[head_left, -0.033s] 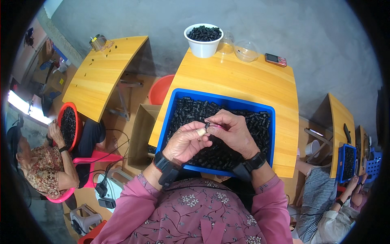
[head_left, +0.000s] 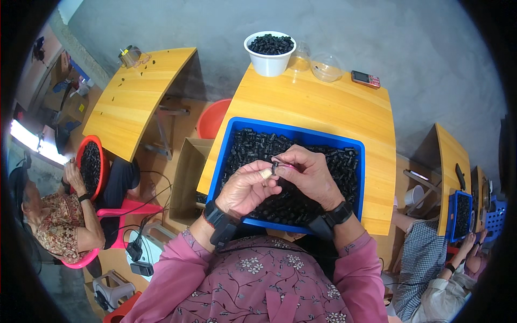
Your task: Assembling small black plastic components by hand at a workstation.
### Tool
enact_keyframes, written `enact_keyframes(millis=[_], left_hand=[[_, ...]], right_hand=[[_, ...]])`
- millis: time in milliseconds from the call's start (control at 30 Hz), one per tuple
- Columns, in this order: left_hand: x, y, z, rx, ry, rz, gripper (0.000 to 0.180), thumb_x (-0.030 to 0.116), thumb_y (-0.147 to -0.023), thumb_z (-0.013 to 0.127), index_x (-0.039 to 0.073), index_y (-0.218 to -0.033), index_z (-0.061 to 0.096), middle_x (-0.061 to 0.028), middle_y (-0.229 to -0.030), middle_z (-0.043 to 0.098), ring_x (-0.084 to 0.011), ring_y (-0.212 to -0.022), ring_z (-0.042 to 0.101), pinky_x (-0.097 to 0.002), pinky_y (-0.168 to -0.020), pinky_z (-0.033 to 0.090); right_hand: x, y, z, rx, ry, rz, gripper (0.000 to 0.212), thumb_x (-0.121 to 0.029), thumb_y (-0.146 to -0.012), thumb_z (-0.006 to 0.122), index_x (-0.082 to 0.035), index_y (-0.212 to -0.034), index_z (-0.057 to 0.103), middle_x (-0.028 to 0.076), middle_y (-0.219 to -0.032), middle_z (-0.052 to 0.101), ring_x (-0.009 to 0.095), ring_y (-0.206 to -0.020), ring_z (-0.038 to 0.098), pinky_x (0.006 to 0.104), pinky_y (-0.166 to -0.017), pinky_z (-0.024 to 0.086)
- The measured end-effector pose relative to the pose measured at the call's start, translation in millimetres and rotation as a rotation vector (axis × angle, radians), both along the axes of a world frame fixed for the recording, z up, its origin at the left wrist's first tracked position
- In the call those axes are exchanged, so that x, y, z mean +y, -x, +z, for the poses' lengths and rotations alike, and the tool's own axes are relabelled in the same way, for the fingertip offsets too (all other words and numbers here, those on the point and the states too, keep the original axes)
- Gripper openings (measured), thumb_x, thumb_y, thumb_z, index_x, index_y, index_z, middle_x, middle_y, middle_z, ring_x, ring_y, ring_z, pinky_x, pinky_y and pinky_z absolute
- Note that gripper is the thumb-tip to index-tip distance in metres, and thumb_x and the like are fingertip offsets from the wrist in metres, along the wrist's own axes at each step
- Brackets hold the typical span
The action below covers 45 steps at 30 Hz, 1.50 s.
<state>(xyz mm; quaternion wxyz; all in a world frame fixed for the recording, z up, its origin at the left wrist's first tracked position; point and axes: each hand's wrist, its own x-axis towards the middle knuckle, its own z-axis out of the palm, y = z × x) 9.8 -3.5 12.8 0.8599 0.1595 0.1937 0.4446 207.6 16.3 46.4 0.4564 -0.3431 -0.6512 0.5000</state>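
Both hands meet over a blue tray (head_left: 361,183) filled with small black cylindrical plastic parts (head_left: 291,211). My left hand (head_left: 249,185) is closed in a pinch on a small black plastic part (head_left: 274,167), with a tan wrap on the thumb tip. Against the same part, my right hand (head_left: 308,172) pinches a thin tool with a pink edge (head_left: 289,166); most of it is hidden by the fingers, so its kind is unclear. Each wrist wears a black band with a box-shaped device.
On the wooden table (head_left: 323,113) stand a white tub (head_left: 269,65) of black parts, clear plastic bowls (head_left: 326,68) and a red mobile phone (head_left: 365,79). A cardboard box (head_left: 188,177) and red basin (head_left: 211,118) are left. Co-workers sit at both sides.
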Motion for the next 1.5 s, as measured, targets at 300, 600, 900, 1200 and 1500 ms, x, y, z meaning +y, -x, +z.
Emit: enact_keyframes(millis=[300,600,900,1200,1500], left_hand=[[-0.1,0.1,3.5,0.003,-0.002,-0.026,0.011,0.005,-0.096,0.060,0.004,-0.107,0.063,-0.0081,-0.094,0.069,-0.0160,-0.084,0.068,-0.0384,-0.083,0.059],[-1.0,0.1,3.1,0.019,-0.015,-0.029,0.013,0.005,-0.097,0.060,0.003,-0.109,0.062,-0.0073,-0.094,0.067,-0.0158,-0.084,0.068,-0.0385,-0.084,0.059],[-0.6,1.2,-1.0,-0.056,0.039,-0.041,0.016,0.006,-0.096,0.060,0.003,-0.112,0.061,-0.0104,-0.096,0.066,-0.0169,-0.083,0.067,-0.0378,-0.083,0.058],[1.2,0.3,-2.7,-0.062,0.000,-0.063,0.015,0.009,-0.098,0.058,0.004,-0.112,0.060,-0.0110,-0.099,0.067,-0.0180,-0.085,0.067,-0.0382,-0.083,0.058],[-0.1,-0.2,0.8,-0.021,-0.028,-0.061,0.008,0.008,-0.098,0.059,0.006,-0.105,0.061,-0.0103,-0.100,0.068,-0.0173,-0.087,0.068,-0.0373,-0.084,0.058]], right_hand=[[1.1,-2.6,-2.6,0.021,0.062,0.011,0.013,-0.006,-0.091,0.067,0.001,-0.102,0.071,0.001,-0.084,0.063,0.005,-0.074,0.055,0.0209,-0.066,0.045],[-0.2,-2.9,0.5,-0.039,-0.028,-0.017,0.011,-0.005,-0.090,0.069,0.002,-0.098,0.069,0.003,-0.084,0.064,0.008,-0.074,0.060,0.0223,-0.068,0.048],[-1.0,-4.1,3.9,0.106,0.216,-0.038,0.016,-0.010,-0.093,0.068,0.003,-0.102,0.070,-0.001,-0.082,0.065,0.004,-0.070,0.055,0.0202,-0.064,0.046],[1.5,-4.3,-3.6,0.006,0.038,-0.009,0.016,-0.004,-0.088,0.071,0.002,-0.102,0.070,0.001,-0.090,0.069,0.005,-0.081,0.060,0.0218,-0.074,0.050],[1.3,-4.8,-6.2,0.101,0.105,0.039,0.017,-0.002,-0.089,0.069,0.002,-0.105,0.069,0.002,-0.093,0.069,0.005,-0.085,0.062,0.0213,-0.076,0.051]])
